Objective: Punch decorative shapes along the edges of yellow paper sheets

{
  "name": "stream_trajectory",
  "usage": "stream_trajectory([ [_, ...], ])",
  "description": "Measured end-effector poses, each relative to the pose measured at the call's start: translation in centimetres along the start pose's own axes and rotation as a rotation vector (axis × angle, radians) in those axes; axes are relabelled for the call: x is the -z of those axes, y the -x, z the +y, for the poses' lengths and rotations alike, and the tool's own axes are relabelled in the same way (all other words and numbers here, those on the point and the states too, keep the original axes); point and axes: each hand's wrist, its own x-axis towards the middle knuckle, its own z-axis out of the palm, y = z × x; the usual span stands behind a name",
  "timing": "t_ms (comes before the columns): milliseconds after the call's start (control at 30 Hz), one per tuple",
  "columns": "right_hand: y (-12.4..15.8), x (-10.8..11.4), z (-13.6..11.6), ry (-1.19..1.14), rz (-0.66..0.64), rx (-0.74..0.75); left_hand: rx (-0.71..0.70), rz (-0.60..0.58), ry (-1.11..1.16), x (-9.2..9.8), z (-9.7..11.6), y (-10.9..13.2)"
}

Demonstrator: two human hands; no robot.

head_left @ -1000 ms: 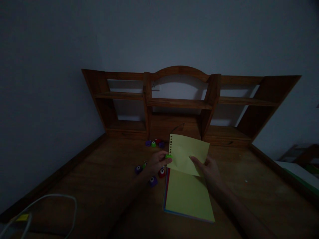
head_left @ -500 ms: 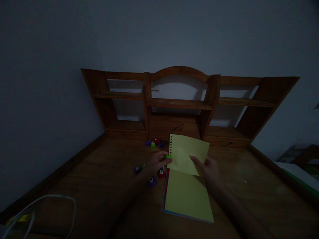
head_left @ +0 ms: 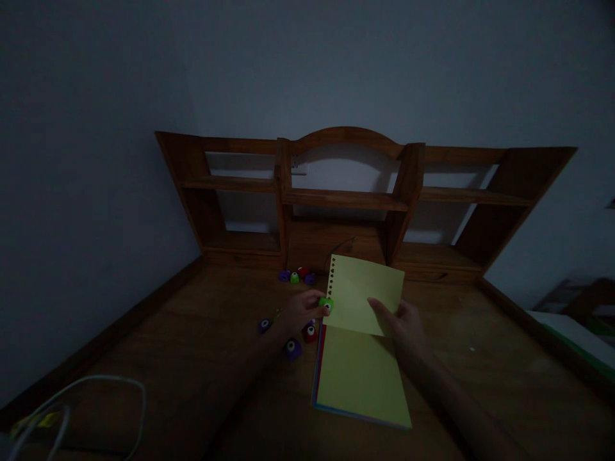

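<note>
My left hand (head_left: 302,312) grips a small green craft punch (head_left: 327,303) at the left edge of a yellow sheet of paper (head_left: 360,288). A row of small punched shapes runs down that edge above the punch. My right hand (head_left: 406,323) pinches the sheet's lower right part, thumb on top. Below the raised sheet lies a stack of coloured paper (head_left: 362,378), yellow uppermost. Beside my left forearm stand a red punch (head_left: 310,332) and two purple ones, one purple punch (head_left: 292,348) nearer me. Another green punch is mostly hidden behind my left hand.
More punches, including a green one (head_left: 295,277) and a red one (head_left: 302,272), stand near the back of the wooden desk (head_left: 192,346). Behind rises a wooden shelf unit (head_left: 346,201). A white cable (head_left: 96,378) loops at the lower left.
The green punch has tilted so its top button shows more. The yellow sheet has shifted slightly up, and more punched shapes show above the punch.
</note>
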Motion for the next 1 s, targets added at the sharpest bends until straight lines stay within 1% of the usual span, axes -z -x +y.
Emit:
stream_trajectory([
  [100, 0.1, -0.1, 0.1, -0.003, 0.025, 0.007, -0.012, 0.011, 0.009, 0.1, -0.4, -0.1],
  [233, 0.0, -0.3, 0.3, -0.058, -0.013, -0.012, -0.012, -0.003, 0.034, 0.1, -0.6, -0.3],
  [400, -0.2, -0.2, 0.5, -0.026, 0.033, 0.007, -0.005, 0.003, 0.047, -0.2, 0.2, 0.0],
  [500, -0.3, 0.0, 0.5, -0.02, 0.026, 0.012, -0.023, -0.007, 0.034, -0.2, 0.8, 0.3],
  [633, -0.4, 0.3, 0.5, -0.015, -0.004, -0.008, -0.062, -0.012, 0.033, -0.1, 1.1, 0.5],
  [767, -0.3, 0.4, 0.2, -0.032, 0.001, -0.012, -0.07, 0.012, 0.052, -0.1, 1.3, 0.5],
  [867, -0.2, 0.3, 0.0, -0.025, -0.004, -0.023, -0.031, 0.049, 0.143, -0.3, 1.4, 0.5],
  [1000, -0.2, 0.2, 0.1, -0.016, 0.029, -0.005, -0.005, 0.079, 0.34, -0.6, 1.1, 0.2],
])
